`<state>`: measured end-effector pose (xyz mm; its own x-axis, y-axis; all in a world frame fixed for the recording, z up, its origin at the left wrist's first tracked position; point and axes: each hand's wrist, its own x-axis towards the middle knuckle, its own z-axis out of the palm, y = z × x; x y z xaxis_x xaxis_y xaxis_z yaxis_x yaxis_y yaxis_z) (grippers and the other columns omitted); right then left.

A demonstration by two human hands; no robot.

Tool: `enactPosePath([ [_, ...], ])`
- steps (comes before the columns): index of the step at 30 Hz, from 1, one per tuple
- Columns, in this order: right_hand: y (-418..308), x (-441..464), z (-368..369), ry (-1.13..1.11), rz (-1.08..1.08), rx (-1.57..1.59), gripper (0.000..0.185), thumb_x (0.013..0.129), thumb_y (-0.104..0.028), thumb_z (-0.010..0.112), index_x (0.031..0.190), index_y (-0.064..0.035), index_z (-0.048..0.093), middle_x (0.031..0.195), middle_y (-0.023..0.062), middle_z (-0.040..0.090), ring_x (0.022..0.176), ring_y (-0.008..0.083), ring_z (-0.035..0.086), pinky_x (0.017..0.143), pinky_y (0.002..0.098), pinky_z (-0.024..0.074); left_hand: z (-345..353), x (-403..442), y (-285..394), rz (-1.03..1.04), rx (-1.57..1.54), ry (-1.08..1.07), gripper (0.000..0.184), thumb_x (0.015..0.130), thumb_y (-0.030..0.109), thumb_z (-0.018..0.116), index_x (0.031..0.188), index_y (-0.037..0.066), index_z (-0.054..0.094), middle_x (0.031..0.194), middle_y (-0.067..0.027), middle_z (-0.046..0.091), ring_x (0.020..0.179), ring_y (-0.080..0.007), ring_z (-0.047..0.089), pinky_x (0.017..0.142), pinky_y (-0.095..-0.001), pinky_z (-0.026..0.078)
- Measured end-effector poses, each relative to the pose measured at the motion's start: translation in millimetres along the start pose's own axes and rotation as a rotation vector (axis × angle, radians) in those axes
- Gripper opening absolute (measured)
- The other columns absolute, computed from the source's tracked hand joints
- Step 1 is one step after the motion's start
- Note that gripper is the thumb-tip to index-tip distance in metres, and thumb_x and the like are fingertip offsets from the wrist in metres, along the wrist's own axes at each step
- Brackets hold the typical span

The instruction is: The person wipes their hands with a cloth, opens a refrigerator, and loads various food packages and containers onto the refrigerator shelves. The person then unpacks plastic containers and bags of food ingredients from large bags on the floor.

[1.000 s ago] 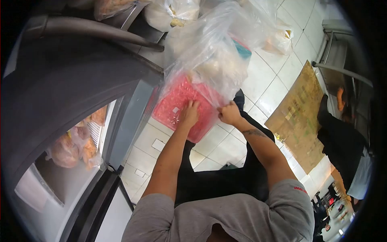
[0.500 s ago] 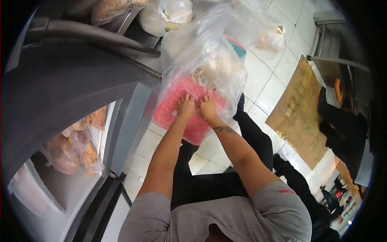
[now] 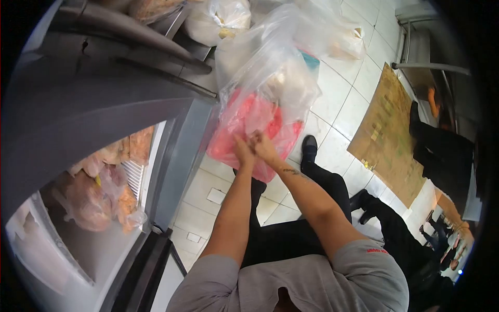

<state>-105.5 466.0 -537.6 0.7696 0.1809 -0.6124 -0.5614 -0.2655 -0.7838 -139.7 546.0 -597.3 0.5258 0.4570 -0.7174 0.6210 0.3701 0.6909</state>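
Observation:
My left hand and my right hand are close together in front of me, fingers curled in on the clear plastic bag. The bag is large and see-through, with pale contents in its far part. Its near part lies over a pinkish-red object, which looks like a plastic crate or tray; its exact kind is hard to make out under the film. A teal edge shows at the bag's right side.
At left stands an open freezer holding bagged meat. More filled bags lie at the top on the white tiled floor. A stained cardboard sheet lies at right. Dark-clothed legs of other people are nearby.
My hands came together and drew nearer to me, going from fingers spread on the red surface to closed on the plastic. The film over the red object is now gathered.

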Motion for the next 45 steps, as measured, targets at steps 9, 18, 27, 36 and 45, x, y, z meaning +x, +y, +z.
enactPosePath([
  [9, -19.5, -7.3, -48.6, -0.187, -0.155, -0.932, 0.023, 0.070, -0.016, 0.058, 0.088, -0.0048, 0.051, 0.076, 0.0175, 0.060, 0.076, 0.0352, 0.059, 0.064, 0.0440, 0.0456, -75.6, -13.5, 29.3, 0.325, 0.949, 0.136, 0.040, 0.078, 0.013, 0.051, 0.115, 0.010, 0.035, 0.100, -0.0208, 0.052, 0.086, -0.0397, 0.055, 0.071, -0.0456, 0.045],
  [18, 24.9, 25.7, -59.4, 0.283, -0.194, -0.891, 0.014, 0.069, -0.014, 0.053, 0.082, -0.0089, 0.058, 0.071, 0.0171, 0.061, 0.071, 0.0333, 0.060, 0.064, 0.0433, 0.0454, -172.4, -10.6, 19.9, 0.210, 1.357, 0.093, 0.019, 0.084, 0.011, 0.037, 0.103, 0.012, 0.039, 0.093, -0.0215, 0.057, 0.084, -0.0400, 0.056, 0.069, -0.0464, 0.044],
  [27, 19.9, -2.6, -36.6, -0.014, -0.216, -0.761, 0.056, 0.060, -0.018, 0.060, 0.114, -0.0115, 0.047, 0.098, 0.0154, 0.059, 0.092, 0.0316, 0.056, 0.079, 0.0372, 0.0432, -128.2, -59.7, 81.0, 0.325, 1.150, 0.048, 0.051, 0.071, 0.019, 0.062, 0.114, 0.002, 0.040, 0.107, -0.0237, 0.049, 0.104, -0.0388, 0.043, 0.087, -0.0433, 0.035],
  [36, 29.1, -17.8, -3.1, -0.718, 0.019, -0.476, 0.051, 0.061, -0.027, 0.064, 0.105, -0.0027, 0.056, 0.106, 0.0176, 0.057, 0.095, 0.0289, 0.055, 0.083, 0.0347, 0.0415, -17.2, -7.2, 50.2, 0.721, 1.115, -0.583, 0.033, 0.079, 0.016, 0.050, 0.111, 0.009, 0.050, 0.107, -0.0183, 0.050, 0.104, -0.0323, 0.046, 0.087, -0.0419, 0.038],
  [45, 98.7, -1.9, -115.4, 0.654, 0.129, -0.340, 0.056, 0.069, -0.014, 0.057, 0.120, 0.0009, 0.037, 0.113, 0.0254, 0.045, 0.104, 0.0372, 0.043, 0.091, 0.0401, 0.0339, -22.7, -2.4, 65.5, 0.487, 1.543, 0.072, 0.040, 0.076, 0.012, 0.052, 0.116, 0.010, 0.046, 0.113, -0.0204, 0.046, 0.105, -0.0367, 0.046, 0.082, -0.0452, 0.042],
])
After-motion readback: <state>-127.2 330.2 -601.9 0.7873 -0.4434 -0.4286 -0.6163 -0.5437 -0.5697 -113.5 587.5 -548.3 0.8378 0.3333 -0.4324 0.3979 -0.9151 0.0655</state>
